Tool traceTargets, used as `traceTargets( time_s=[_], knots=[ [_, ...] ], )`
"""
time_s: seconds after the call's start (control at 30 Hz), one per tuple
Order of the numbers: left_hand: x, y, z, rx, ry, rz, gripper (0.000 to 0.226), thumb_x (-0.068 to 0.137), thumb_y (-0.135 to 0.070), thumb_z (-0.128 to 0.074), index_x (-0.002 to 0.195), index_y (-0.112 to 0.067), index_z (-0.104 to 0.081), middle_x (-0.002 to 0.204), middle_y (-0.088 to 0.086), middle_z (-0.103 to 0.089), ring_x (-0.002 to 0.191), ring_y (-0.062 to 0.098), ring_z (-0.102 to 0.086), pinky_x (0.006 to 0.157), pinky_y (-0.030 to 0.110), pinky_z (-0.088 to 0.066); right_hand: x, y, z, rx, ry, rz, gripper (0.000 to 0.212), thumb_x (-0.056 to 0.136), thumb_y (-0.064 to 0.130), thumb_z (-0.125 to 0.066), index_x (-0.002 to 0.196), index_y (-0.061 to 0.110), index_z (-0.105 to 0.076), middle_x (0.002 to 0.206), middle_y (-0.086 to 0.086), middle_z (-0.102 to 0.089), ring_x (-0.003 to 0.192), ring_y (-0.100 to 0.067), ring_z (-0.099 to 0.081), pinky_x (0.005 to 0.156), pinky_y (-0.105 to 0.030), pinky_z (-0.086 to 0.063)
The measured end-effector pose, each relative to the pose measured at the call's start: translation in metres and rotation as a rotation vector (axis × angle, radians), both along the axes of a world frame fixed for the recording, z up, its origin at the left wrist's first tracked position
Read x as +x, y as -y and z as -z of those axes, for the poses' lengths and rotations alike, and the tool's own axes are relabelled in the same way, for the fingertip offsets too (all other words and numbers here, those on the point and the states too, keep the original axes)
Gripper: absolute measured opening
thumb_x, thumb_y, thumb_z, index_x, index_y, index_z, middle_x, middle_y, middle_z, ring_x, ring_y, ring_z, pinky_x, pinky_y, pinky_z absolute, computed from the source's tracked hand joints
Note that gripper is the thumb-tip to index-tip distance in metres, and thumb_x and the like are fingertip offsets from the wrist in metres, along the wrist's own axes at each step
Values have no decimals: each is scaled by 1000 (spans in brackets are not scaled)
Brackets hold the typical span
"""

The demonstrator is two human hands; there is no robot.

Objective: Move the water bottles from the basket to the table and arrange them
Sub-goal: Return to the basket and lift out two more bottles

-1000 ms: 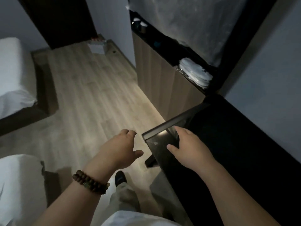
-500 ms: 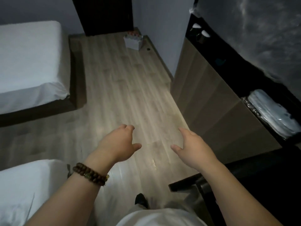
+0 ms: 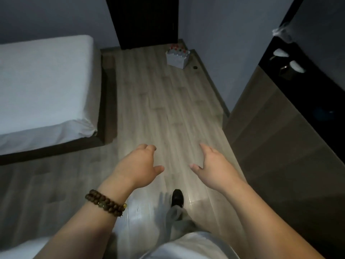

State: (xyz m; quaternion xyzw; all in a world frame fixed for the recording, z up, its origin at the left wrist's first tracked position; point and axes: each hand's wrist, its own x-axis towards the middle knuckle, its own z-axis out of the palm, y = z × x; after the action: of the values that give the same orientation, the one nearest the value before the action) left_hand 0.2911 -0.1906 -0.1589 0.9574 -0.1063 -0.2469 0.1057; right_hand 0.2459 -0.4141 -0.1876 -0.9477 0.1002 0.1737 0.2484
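A white basket [image 3: 177,59] stands on the wooden floor at the far end of the room, by the dark door. Several water bottles [image 3: 176,50] with red caps stick out of its top. My left hand [image 3: 139,166], with a bead bracelet on its wrist, hangs in front of me with loosely curled fingers and holds nothing. My right hand [image 3: 214,167] is beside it, fingers relaxed and spread, also holding nothing. Both hands are far from the basket. The table is out of view.
A bed with a white sheet [image 3: 44,86] fills the left side. A wooden cabinet with a dark shelf [image 3: 280,116] runs along the right wall. A small dark object [image 3: 195,67] lies on the floor near the basket. My black shoe [image 3: 177,198] is on the floor below my hands.
The view has swung left, away from the black table and toward the far end of the room. My right hand has left the table's edge. The basket now sits nearer the centre.
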Motion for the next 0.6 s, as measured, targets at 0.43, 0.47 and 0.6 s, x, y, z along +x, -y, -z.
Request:
traceTargets(
  time_s=[0.43, 0.47, 0.6],
  knots=[
    [327, -2, -21, -62, -49, -71, 75, 97, -52, -60, 159, -20, -31, 161, 0, -35, 143, 22, -42, 117, 40, -39, 346, 7, -36, -80, -2, -90, 84, 98, 49, -60, 163, 17, -17, 163, -8, -33, 147, -26, -36, 116, -41, -38],
    [354, -3, -15, -63, -56, -73, 75, 97, -52, -60, 159, -20, -30, 160, 0, -36, 142, 23, -43, 116, 40, -40, 372, 7, -32, -85, 0, -82, 84, 97, 49, -61, 162, 18, -18, 162, -8, -34, 146, -27, -38, 114, -41, -40],
    [467, -5, 2, -88, -53, -50, 80, 96, -52, -62, 161, -26, -22, 168, -1, -23, 149, 23, -35, 119, 46, -38, 479, 5, -22, -110, 1, -14, 80, 96, 49, -63, 158, 17, -25, 156, -11, -41, 139, -30, -46, 109, -41, -44]
  ],
)
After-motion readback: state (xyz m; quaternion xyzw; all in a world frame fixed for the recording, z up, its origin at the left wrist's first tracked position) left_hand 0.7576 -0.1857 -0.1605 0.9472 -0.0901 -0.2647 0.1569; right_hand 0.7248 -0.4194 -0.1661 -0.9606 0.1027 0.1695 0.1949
